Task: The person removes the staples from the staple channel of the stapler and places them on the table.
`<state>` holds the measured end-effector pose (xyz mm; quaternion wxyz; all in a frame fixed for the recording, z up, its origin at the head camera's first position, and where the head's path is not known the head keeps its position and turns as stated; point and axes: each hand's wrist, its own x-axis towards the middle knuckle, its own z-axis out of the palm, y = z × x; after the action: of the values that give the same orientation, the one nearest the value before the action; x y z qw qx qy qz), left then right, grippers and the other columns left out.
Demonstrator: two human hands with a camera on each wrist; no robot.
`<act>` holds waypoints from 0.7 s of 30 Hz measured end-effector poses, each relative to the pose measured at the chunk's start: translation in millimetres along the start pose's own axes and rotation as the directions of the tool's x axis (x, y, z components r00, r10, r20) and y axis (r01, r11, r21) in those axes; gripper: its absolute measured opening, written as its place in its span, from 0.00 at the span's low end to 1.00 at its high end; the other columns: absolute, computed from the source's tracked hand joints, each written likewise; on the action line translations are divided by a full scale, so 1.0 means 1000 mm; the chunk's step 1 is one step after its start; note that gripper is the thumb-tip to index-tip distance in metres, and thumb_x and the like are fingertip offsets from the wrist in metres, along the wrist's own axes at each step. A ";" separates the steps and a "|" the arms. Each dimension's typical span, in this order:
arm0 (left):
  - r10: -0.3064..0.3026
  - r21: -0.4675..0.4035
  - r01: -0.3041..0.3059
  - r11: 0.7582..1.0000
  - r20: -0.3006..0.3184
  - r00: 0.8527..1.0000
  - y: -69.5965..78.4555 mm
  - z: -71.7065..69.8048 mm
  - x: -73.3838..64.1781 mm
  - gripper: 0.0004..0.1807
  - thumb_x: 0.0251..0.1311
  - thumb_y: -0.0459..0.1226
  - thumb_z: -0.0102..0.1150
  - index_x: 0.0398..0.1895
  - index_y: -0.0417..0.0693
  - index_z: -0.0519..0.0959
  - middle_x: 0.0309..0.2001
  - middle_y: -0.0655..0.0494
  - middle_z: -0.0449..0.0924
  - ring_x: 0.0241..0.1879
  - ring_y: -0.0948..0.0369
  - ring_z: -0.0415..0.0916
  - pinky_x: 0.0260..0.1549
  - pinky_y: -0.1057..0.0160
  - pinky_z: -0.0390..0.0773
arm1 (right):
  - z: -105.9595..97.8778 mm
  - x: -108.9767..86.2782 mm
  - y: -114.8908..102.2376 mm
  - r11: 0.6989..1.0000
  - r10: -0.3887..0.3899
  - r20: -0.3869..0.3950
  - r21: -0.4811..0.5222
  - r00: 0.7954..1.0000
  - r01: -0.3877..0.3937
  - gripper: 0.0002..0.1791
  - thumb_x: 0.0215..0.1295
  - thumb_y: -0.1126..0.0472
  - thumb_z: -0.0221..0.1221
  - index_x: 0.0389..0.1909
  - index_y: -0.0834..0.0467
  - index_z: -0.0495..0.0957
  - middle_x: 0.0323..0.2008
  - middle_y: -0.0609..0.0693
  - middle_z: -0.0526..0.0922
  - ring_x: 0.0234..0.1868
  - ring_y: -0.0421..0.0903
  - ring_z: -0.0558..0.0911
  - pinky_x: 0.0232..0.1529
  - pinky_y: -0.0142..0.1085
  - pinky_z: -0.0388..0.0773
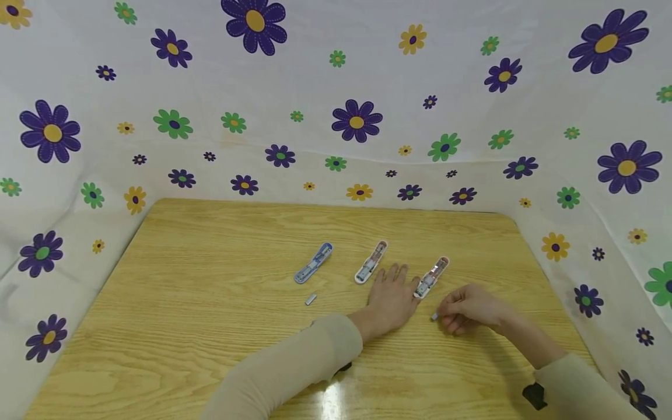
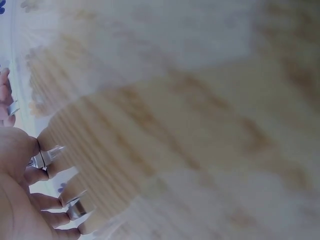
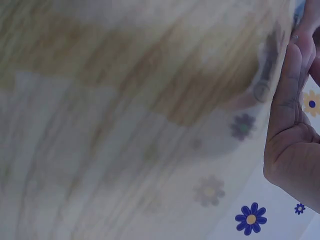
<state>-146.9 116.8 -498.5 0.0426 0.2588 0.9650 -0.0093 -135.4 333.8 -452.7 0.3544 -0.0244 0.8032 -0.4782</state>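
Observation:
My left hand [image 1: 392,300] rests on the wooden table with its fingers spread. Its thumb touches the lower left edge of the rightmost opened stapler [image 1: 431,277], which has a pale body and metal inside. Just left of the fingertips lies another pale opened stapler [image 1: 371,262]. A blue opened stapler [image 1: 313,263] is farther left, with a small grey strip of staples [image 1: 311,299] below it. My right hand [image 1: 469,309], close to the rightmost stapler, pinches a small grey strip of staples [image 1: 434,316] between thumb and fingertips. In the left wrist view, metal shows at the left hand's thumb [image 2: 35,175].
The glossy wooden table [image 1: 184,280] reflects light. White cloth with printed flowers [image 1: 294,76] hangs behind it and along both sides. Both wrist views are mostly filled by the blurred tabletop.

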 end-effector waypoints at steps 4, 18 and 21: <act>-0.001 0.003 0.001 1.000 0.009 1.000 0.000 0.000 0.000 0.30 0.80 0.62 0.39 0.81 0.72 0.63 0.83 0.59 0.60 0.83 0.57 0.58 0.78 0.51 0.66 | 0.009 0.005 0.005 1.000 -0.012 0.047 0.021 0.999 0.011 0.15 0.75 0.60 0.62 0.45 0.71 0.85 0.27 0.45 0.90 0.28 0.38 0.89 0.33 0.32 0.88; 0.029 -0.037 -0.029 0.999 0.016 0.999 -0.003 0.002 -0.003 0.31 0.81 0.62 0.37 0.82 0.70 0.61 0.84 0.56 0.58 0.84 0.55 0.56 0.79 0.50 0.65 | 0.013 0.008 0.006 0.998 -0.002 -0.009 -0.056 1.000 0.001 0.13 0.74 0.60 0.62 0.44 0.69 0.84 0.25 0.46 0.88 0.26 0.39 0.89 0.29 0.32 0.86; 0.048 -0.058 -0.047 0.997 0.014 0.999 -0.005 0.003 -0.006 0.33 0.80 0.62 0.38 0.83 0.65 0.60 0.84 0.56 0.57 0.84 0.55 0.54 0.80 0.50 0.62 | 0.011 0.005 0.005 0.998 -0.003 -0.044 -0.059 0.999 0.001 0.15 0.75 0.59 0.62 0.46 0.70 0.83 0.27 0.47 0.88 0.27 0.40 0.88 0.29 0.33 0.86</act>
<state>-144.4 109.1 -500.7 0.0576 0.2801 0.9581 0.0178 -131.5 326.5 -462.9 0.3352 -0.0252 0.8246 -0.4550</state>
